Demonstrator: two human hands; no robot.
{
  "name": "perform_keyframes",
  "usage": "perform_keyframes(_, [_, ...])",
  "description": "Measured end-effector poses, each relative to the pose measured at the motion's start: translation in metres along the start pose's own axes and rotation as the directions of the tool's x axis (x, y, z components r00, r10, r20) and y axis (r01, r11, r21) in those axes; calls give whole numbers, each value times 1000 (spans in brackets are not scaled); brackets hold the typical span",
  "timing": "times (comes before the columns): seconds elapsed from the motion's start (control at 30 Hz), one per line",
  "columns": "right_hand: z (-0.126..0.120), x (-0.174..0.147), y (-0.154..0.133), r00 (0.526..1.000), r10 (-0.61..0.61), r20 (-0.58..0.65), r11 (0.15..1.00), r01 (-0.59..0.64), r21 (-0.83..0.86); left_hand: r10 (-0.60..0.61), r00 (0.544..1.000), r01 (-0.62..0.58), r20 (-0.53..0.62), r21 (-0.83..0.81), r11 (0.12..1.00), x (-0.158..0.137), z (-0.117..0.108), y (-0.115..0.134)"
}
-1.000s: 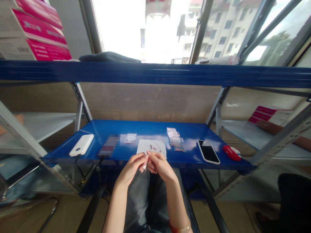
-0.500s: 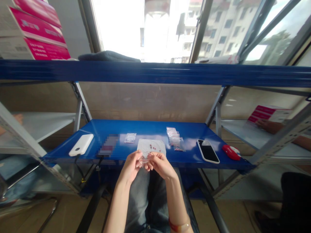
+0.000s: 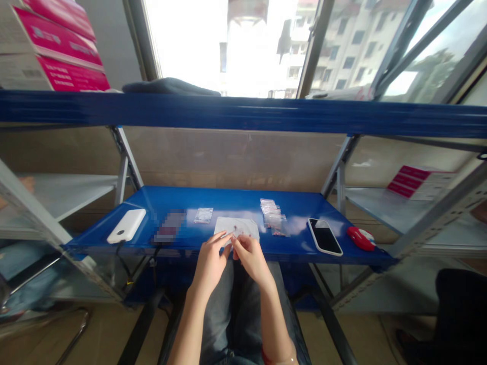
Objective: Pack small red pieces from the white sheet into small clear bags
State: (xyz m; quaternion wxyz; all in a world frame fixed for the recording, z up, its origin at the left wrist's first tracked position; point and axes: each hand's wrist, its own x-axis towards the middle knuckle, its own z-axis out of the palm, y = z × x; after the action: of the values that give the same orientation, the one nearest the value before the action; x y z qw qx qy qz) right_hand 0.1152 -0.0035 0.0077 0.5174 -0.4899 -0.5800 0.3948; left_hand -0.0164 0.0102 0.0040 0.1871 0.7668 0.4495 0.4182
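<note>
My left hand (image 3: 211, 257) and my right hand (image 3: 250, 256) meet fingertip to fingertip at the near edge of the blue table. The fingers of both are pinched together; the small clear plastic bag seen between them earlier is now mostly hidden by the fingers. Just beyond my fingertips lies a white sheet of paper (image 3: 224, 224), bearing several small reddish-brown pieces (image 3: 235, 227). A pile of small filled plastic bags (image 3: 272, 215) rests right of the sheet. To its left lies a small stack of clear bags (image 3: 204, 215).
A white phone-like device (image 3: 127, 225) lies at the table's left. On the right are a phone (image 3: 324, 236) and a red rounded object (image 3: 360, 238). A blue shelf beam (image 3: 243, 112) crosses above the table. Pink-and-white boxes (image 3: 72, 48) stand upper left.
My left fingers have stretched out over the bag towards my right fingertips, and the bag has become mostly hidden. At the far right, another person's hand has left the pink-and-white box.
</note>
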Motion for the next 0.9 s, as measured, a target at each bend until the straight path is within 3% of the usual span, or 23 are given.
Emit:
perform_keyframes(0.1, [5,3,-1,985,172,13,980,-172,102,6,999,-3,-36,82,997,1,-3,-1])
perform_keyframes(0.17, [8,5,-1,955,296,32,921,-295,256,16,997,-6,-73,134,991,1,-4,-2])
perform_keyframes(0.23, [9,7,-1,933,345,97,843,-354,405,36,995,-19,-92,174,985,1,-4,-3])
perform_keyframes(0.4, [10,10,7,917,270,293,634,-398,663,111,990,-87,-92,232,969,0,-3,-7])
perform_keyframes(0.57, [6,13,16,873,283,398,441,-486,754,185,976,-157,-111,220,963,2,-5,-8])
perform_keyframes(0.77, [4,17,18,871,253,422,325,-487,811,135,981,-122,-142,95,988,2,-5,0])
perform_keyframes(0.9, [5,17,18,900,200,388,324,-434,841,101,983,-99,-156,21,995,2,-6,5])
